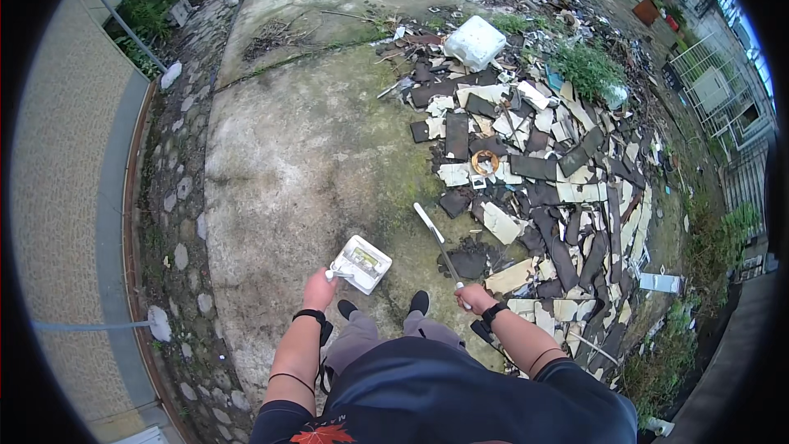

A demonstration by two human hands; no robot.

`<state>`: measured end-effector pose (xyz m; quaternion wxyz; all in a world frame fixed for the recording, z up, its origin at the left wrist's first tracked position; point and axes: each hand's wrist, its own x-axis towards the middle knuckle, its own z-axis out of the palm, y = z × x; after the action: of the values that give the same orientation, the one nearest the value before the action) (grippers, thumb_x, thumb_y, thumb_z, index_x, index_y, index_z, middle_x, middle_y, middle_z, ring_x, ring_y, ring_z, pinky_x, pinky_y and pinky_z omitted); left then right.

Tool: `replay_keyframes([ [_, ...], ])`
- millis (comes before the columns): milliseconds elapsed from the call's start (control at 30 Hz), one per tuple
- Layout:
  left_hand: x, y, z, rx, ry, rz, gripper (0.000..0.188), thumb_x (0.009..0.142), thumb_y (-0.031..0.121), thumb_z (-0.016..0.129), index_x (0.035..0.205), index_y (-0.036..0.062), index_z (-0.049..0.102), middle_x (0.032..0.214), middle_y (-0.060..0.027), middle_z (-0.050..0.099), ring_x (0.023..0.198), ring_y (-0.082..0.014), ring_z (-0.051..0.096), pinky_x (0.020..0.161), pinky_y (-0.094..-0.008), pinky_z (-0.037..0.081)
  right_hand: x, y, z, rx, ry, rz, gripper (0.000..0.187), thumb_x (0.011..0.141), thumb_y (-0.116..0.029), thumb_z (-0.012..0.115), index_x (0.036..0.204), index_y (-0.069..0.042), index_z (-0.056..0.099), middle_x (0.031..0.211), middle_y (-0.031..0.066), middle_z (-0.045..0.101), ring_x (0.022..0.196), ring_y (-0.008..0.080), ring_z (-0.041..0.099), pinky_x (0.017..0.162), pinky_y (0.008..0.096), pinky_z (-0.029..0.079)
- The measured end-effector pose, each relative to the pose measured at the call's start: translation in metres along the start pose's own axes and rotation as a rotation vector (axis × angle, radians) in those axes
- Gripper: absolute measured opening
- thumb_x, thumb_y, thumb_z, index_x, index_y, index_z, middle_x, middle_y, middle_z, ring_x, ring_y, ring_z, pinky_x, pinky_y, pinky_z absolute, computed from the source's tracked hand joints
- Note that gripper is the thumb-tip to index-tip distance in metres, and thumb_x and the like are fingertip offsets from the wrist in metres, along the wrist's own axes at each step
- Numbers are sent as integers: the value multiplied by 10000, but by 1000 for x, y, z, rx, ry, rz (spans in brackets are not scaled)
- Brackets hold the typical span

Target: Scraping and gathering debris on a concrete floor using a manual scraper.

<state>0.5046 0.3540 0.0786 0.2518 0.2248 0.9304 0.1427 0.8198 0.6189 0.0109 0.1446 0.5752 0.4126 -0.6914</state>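
Observation:
My left hand (320,289) is closed around the white handle of a shallow, square white dustpan (360,265). The pan hangs in front of my feet, and a patch of yellow-green shows inside it. My right hand (474,298) grips the white end of a long-handled tool (448,259) with a thin grey shaft and a narrow white head. That tool slants forward and to the left, its head over the mossy concrete. What kind of head it has is too small to tell. A gap separates the tool from the dustpan.
Broken dark and cream slabs (567,189) cover the ground on the right, with an orange ring (484,163) among them. Beyond sits a white foam block (475,43). Stained concrete (279,156) stretches ahead. A tiled wall (74,164) stands left, and weeds (588,70) grow in the rubble.

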Motion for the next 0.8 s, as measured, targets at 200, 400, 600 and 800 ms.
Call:
replay_keyframes([
  [200,60,-12,-5,-33,4,14,286,816,289,620,975,55,582,916,-194,644,886,-377,609,749,-468,483,19,-16,42,-278,31,-35,235,829,-129,585,643,15,575,550,89,570,437,187,530,380,339,370],
  [400,119,-43,-19,28,-92,76,286,800,281,638,978,64,580,912,-184,650,877,-372,615,742,-465,491,3,-58,133,-1057,-85,-98,262,763,-190,592,581,-2,607,589,106,616,492,198,574,472,340,440],
  [600,164,-103,-55,-31,-107,164,274,794,276,640,963,67,586,897,-181,650,862,-365,618,741,-473,488,-4,-119,204,-120,-202,318,176,889,-134,550,730,-63,578,569,-18,550,436,78,500,377,246,356],
  [800,200,-143,-90,-193,-97,79,284,798,284,642,949,49,595,899,-195,645,869,-381,610,742,-475,485,-5,-156,233,-222,-149,248,180,878,-153,570,718,-70,556,556,-22,518,411,80,478,352,240,336],
])
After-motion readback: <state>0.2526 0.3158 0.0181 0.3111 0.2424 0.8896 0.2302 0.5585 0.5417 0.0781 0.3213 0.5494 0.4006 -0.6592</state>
